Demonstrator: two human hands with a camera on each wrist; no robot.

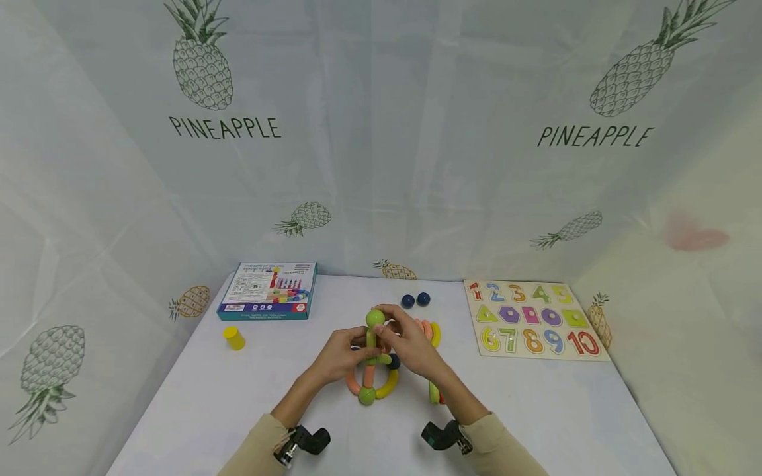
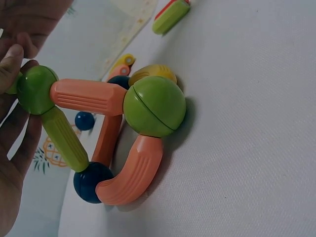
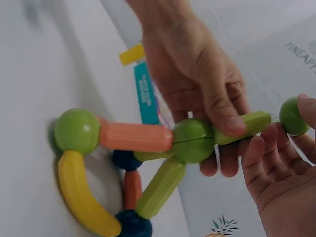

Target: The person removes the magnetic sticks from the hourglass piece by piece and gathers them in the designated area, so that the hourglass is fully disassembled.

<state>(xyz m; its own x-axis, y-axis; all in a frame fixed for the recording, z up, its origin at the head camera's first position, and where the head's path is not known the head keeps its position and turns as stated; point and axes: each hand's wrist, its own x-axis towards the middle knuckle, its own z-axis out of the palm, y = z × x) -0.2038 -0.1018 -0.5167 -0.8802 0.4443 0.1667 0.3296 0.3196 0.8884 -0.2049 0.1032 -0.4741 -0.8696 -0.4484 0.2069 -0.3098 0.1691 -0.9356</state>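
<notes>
My left hand (image 1: pixel 340 354) pinches an upright lime-green stick (image 3: pixel 253 122) between thumb and fingers. Its lower end meets a green ball (image 3: pixel 192 141) at the peak of a magnetic stick-and-ball structure. My right hand (image 1: pixel 412 340) holds another green ball (image 1: pixel 375 318) by the stick's upper end. From the peak, a salmon stick (image 2: pixel 89 96) and lime sticks (image 2: pixel 65 140) slope down to a base ring on the table. That ring shows curved salmon (image 2: pixel 133 175) and yellow (image 3: pixel 84 195) pieces, joined by navy (image 2: pixel 93 181) and green (image 2: pixel 154 106) balls.
Behind the hands lie two loose navy balls (image 1: pixel 407 301). Curved yellow pieces (image 1: pixel 436 334) and a straight green stick (image 1: pixel 433 393) are right of the structure. A toy box (image 1: pixel 268 291) and yellow cylinder (image 1: pixel 234 338) stand left; a number puzzle board (image 1: pixel 506 324) lies right.
</notes>
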